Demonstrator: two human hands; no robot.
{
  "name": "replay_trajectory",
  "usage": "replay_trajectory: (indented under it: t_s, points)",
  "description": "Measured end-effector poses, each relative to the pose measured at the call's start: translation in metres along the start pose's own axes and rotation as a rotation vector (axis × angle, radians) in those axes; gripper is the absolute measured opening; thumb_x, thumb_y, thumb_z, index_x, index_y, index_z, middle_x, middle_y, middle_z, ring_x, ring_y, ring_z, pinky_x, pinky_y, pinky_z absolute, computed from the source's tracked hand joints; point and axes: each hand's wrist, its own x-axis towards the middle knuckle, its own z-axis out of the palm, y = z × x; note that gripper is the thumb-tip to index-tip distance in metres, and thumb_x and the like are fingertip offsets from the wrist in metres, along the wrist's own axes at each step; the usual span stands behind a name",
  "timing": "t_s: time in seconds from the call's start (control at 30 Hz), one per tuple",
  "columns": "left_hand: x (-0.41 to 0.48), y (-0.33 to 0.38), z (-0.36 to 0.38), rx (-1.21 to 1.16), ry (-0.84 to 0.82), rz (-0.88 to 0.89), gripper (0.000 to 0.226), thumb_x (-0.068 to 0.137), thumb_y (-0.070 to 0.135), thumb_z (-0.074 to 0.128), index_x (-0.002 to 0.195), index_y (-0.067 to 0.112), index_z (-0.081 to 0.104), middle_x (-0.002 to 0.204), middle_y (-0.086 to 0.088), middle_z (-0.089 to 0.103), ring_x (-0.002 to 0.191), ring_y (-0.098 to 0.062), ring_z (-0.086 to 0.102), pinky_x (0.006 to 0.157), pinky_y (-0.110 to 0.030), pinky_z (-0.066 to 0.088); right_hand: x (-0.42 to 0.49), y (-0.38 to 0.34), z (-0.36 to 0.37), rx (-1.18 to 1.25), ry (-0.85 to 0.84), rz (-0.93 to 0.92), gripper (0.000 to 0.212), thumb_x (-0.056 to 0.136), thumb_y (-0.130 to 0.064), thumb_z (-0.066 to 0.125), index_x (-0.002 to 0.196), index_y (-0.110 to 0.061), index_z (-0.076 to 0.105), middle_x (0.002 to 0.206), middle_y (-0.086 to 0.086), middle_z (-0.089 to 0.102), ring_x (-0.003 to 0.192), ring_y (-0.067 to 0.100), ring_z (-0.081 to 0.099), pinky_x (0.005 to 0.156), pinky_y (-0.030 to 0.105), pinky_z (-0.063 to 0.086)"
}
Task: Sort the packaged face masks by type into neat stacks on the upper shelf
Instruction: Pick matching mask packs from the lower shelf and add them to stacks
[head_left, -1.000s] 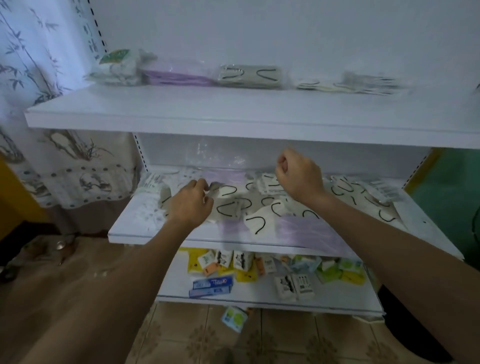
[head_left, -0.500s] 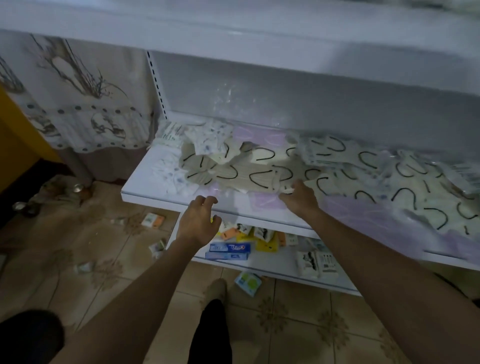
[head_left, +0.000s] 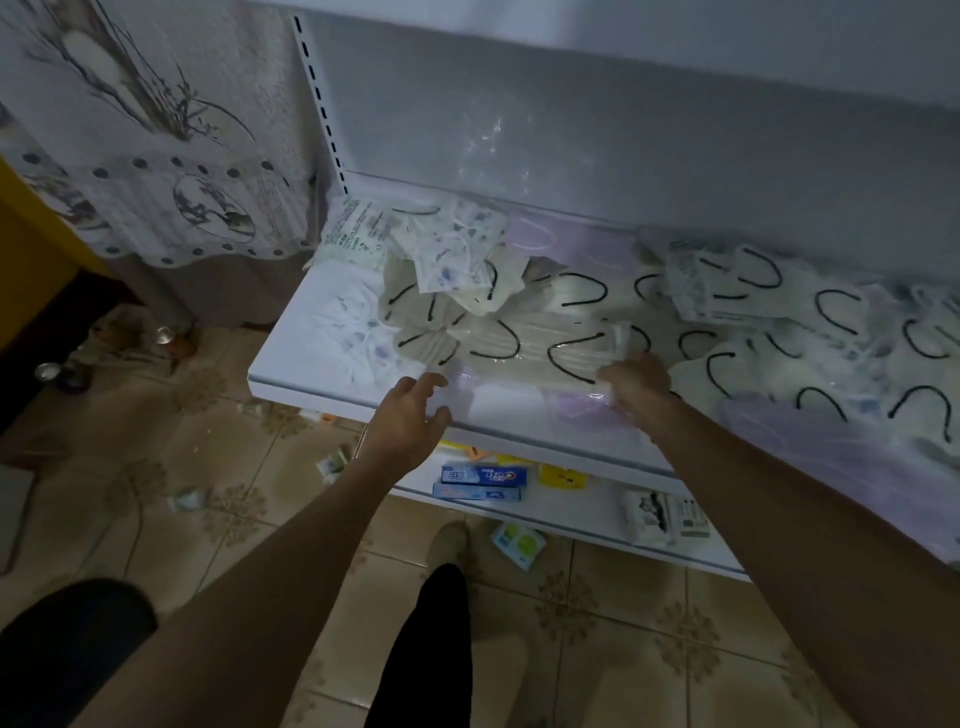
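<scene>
At the front edge of the mask shelf (head_left: 332, 387), head view, two bare hands are at work over a loose heap of packaged masks.

**Location of goods.** A cream mask pack (head_left: 535, 348) with black ear loops lies at the front of the mask shelf, on top of the heap. Patterned masks (head_left: 452, 249) lie toward the shelf's back left. Lilac masks (head_left: 576, 410) show from beneath the heap at the shelf's front. The upper shelf is out of view.

**Hands.** The right hand (head_left: 631, 382) grips the cream mask pack at its near right corner, fingers curled over the clear wrapper. The left hand (head_left: 410, 415) hangs released at the shelf's front lip, fingers loosely spread, holding nothing.

**Handling, as judged.** The packs look light, thin and limp, and the glossy film is likely slippery, so packs should slide freely over one another. A one-corner hold would probably let the pack droop or drag its neighbours. A pinch on opposite short ends, or a flat palm beneath, should serve better. No breakage risk is evident.

**Change noted.**
- A second ago the upper shelf was in sight, with sorted packs along its back. The view has since dropped to the mask shelf.
- Half a second ago the right hand lay on the heap near the same spot. It now has hold of the pack.
- The left hand has stayed at the shelf's lip.
</scene>
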Motion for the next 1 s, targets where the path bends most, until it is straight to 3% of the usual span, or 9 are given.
replay_trajectory:
  t_s: [0.2,0.3,0.4,0.5,0.6,0.7,0.77,0.87,1.0]
  points:
    - [0.011,0.017,0.016,-0.238,-0.044,-0.174,0.052,0.092,0.032,0.055,0.134,0.006,0.037,0.126,-0.017,0.053,0.109,-0.029,0.056,0.086,-0.033,0.045,-0.004,0.023,-0.023,0.133,-0.143,-0.023,0.021,0.087,0.003,0.05,0.1,-0.005,0.064,0.074,0.008,0.056,0.057,0.018,0.05,0.054,0.028,0.044]
    - [0.017,0.024,0.021,-0.354,-0.041,-0.272,0.06,0.092,0.038,0.054,0.139,0.01,0.029,0.129,-0.019,0.051,0.117,-0.034,0.052,0.092,-0.038,0.044,-0.015,0.022,-0.026,0.224,-0.334,0.03,0.008,0.092,-0.011,0.057,0.087,-0.015,0.062,0.072,0.004,0.056,0.056,0.013,0.046,0.047,0.021,0.045]
    - [0.023,0.023,0.02,-0.39,-0.014,-0.349,0.065,0.09,0.028,0.059,0.143,0.014,0.023,0.128,-0.024,0.051,0.116,-0.037,0.051,0.087,-0.037,0.044,-0.02,0.016,-0.017,0.203,-0.397,-0.004,0.009,0.092,-0.004,0.053,0.089,-0.01,0.06,0.079,0.008,0.054,0.059,0.015,0.046,0.049,0.023,0.047]
    - [0.027,0.018,0.012,-0.411,0.065,-0.326,0.065,0.088,0.013,0.061,0.143,0.019,0.026,0.118,-0.022,0.056,0.109,-0.034,0.054,0.078,-0.031,0.042,-0.015,0.016,-0.002,-0.152,-0.074,-0.349,0.02,0.089,-0.007,0.053,0.108,0.0,0.058,0.096,0.013,0.058,0.082,0.025,0.055,0.066,0.03,0.043]
    - [0.03,0.012,-0.002,-0.43,0.173,-0.323,0.069,0.089,0.012,0.062,0.144,0.027,0.024,0.108,-0.015,0.057,0.101,-0.029,0.055,0.079,-0.03,0.041,-0.006,0.012,0.009,-0.486,0.246,-0.598,0.042,0.084,-0.016,0.06,0.121,0.001,0.05,0.121,0.019,0.053,0.113,0.034,0.048,0.081,0.038,0.043]
    - [0.032,-0.004,-0.016,-0.412,0.261,-0.332,0.067,0.089,0.018,0.063,0.142,0.034,0.026,0.099,-0.008,0.055,0.091,-0.022,0.054,0.078,-0.034,0.045,0.003,0.006,0.018,-0.722,0.178,-0.416,0.07,0.08,-0.026,0.07,0.135,-0.003,0.034,0.136,0.019,0.039,0.126,0.036,0.038,0.096,0.046,0.039]
    - [0.032,-0.015,-0.023,-0.363,0.299,-0.339,0.052,0.091,0.018,0.059,0.137,0.03,0.037,0.1,-0.009,0.056,0.091,-0.022,0.054,0.076,-0.033,0.045,0.004,0.003,0.023,-0.798,0.16,-0.383,0.061,0.081,-0.015,0.066,0.133,-0.004,0.035,0.134,0.019,0.041,0.124,0.035,0.039,0.095,0.045,0.04]
    - [0.03,-0.031,-0.028,-0.267,0.323,-0.332,0.024,0.094,0.01,0.048,0.116,0.014,0.058,0.106,-0.013,0.064,0.096,-0.03,0.061,0.074,-0.029,0.045,0.005,0.002,0.033,-0.788,0.218,-0.5,0.036,0.084,-0.003,0.051,0.12,-0.003,0.05,0.123,0.018,0.053,0.114,0.035,0.047,0.088,0.04,0.043]
    - [0.026,-0.037,-0.027,-0.236,0.283,-0.34,0.023,0.092,0.003,0.044,0.107,0.008,0.061,0.111,-0.015,0.063,0.101,-0.034,0.059,0.079,-0.037,0.05,-0.007,-0.01,0.052,-0.672,0.143,-0.747,0.026,0.091,-0.007,0.043,0.109,-0.005,0.062,0.108,0.015,0.064,0.102,0.033,0.057,0.082,0.039,0.047]
